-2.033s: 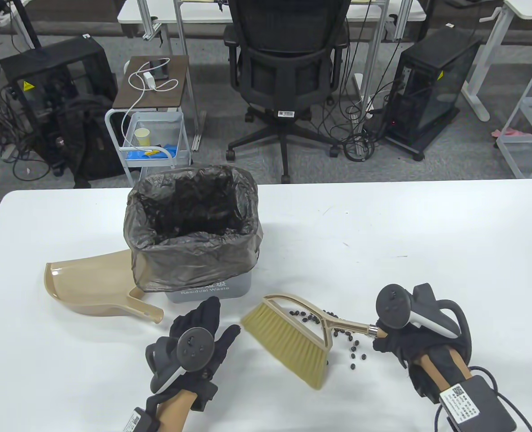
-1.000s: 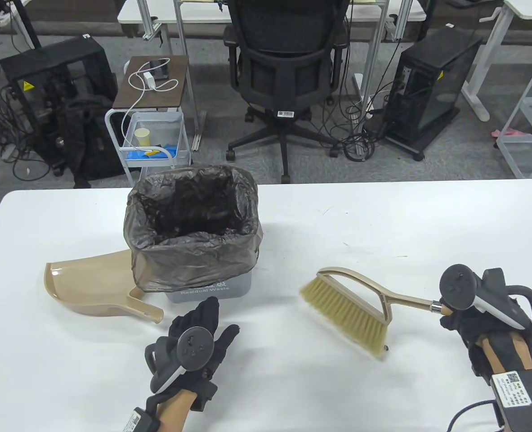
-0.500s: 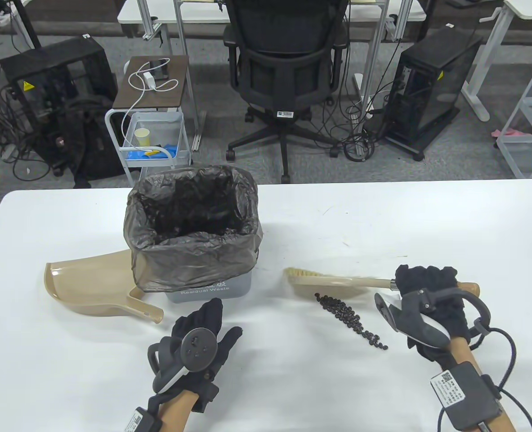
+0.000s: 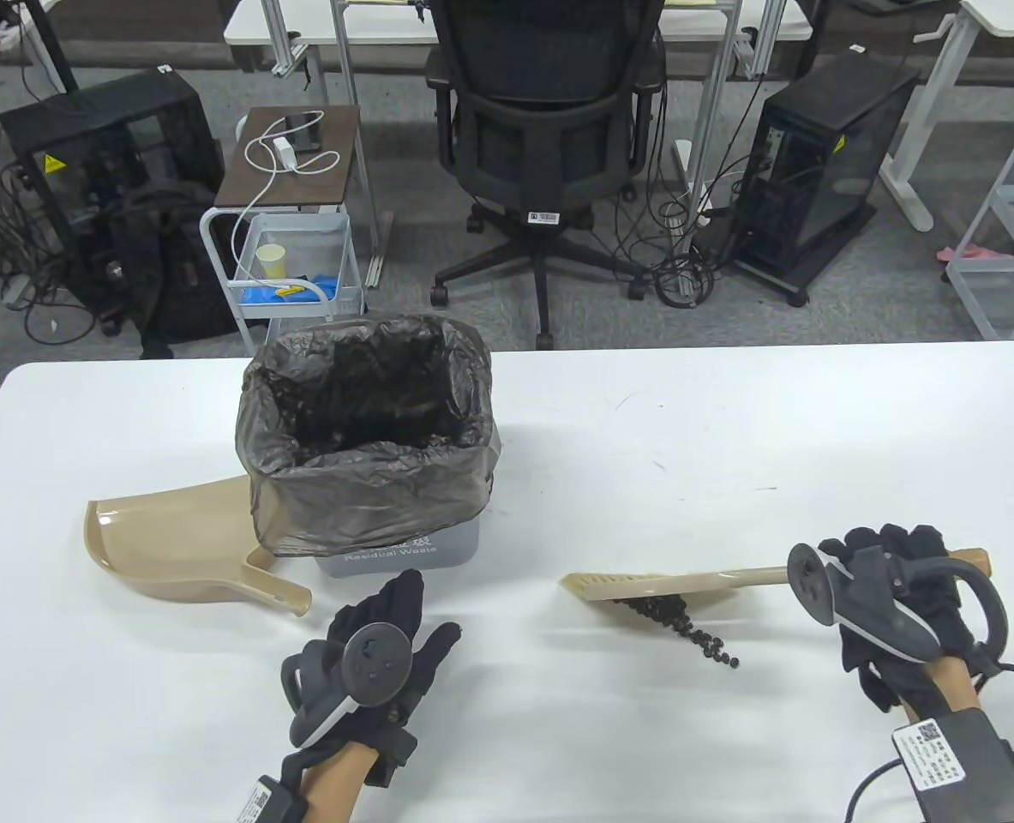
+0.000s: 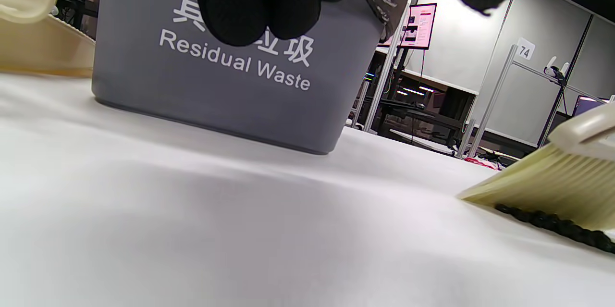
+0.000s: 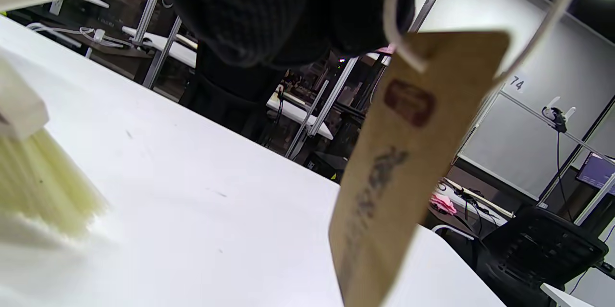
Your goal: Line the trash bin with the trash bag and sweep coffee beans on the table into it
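Two hands noted: our right grip (image 4: 901,591) clamped on brush (image 4: 644,585) over beans (image 4: 687,626); left grip (image 4: 378,651) flat, fingers apart, near surface (image 4: 729,411) front edge.

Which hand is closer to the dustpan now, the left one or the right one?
Left. The left hand lies flat on the table just right of the dustpan handle, not touching it. The right hand grips the brush far across the table.
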`<action>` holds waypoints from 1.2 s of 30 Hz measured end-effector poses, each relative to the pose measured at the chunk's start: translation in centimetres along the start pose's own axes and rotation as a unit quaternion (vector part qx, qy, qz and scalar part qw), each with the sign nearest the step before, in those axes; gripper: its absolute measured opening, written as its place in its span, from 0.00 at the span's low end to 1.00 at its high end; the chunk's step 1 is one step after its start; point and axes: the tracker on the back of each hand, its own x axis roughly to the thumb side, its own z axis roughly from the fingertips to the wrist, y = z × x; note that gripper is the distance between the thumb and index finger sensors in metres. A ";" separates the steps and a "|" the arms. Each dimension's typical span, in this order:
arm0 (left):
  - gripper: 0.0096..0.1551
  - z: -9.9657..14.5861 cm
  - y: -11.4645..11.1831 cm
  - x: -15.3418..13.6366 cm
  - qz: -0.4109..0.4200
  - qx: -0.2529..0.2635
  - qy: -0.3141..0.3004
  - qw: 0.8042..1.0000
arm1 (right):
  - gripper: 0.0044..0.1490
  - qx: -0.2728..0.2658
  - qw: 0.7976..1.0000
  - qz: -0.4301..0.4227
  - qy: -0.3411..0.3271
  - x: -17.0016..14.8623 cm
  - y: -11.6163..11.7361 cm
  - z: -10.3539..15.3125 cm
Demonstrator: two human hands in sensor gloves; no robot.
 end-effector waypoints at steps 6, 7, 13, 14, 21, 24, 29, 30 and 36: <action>0.46 0.0 0.0 0.0 0.001 -0.001 0.000 1.000 | 0.30 0.048 0.992 -0.113 0.038 -4.2 -2.4 0.7; 0.46 0.0 0.0 0.0 0.001 -0.001 0.001 1.000 | 0.30 0.080 0.986 -0.144 0.029 -4.8 -2.6 0.7; 0.46 0.0 -0.1 0.0 0.000 -0.002 0.000 1.000 | 0.30 0.200 0.969 -0.146 -0.014 -3.9 -1.3 0.4; 0.46 0.0 -0.1 0.0 -0.001 -0.003 0.000 1.000 | 0.30 0.206 0.969 -0.133 -0.017 -3.5 -1.0 0.3; 0.46 0.0 -0.1 -0.2 0.002 -0.005 0.004 1.000 | 0.29 0.204 0.976 -0.076 -0.008 -1.8 -0.2 -1.2; 0.46 0.0 -0.1 -0.2 0.004 -0.004 0.005 1.000 | 0.28 0.191 0.979 -0.073 0.005 -1.8 -0.2 -2.0; 0.46 0.0 -0.1 -0.2 0.006 -0.004 0.003 1.000 | 0.28 0.167 0.983 -0.072 0.015 -2.4 0.2 -3.0; 0.46 0.0 -0.1 -0.2 0.007 -0.004 0.003 1.000 | 0.28 0.146 0.986 -0.072 0.018 -2.5 0.2 -3.2; 0.46 -0.1 -0.1 -0.4 0.010 -0.005 0.007 1.000 | 0.28 0.110 0.992 -0.068 0.016 -3.0 -0.3 -3.3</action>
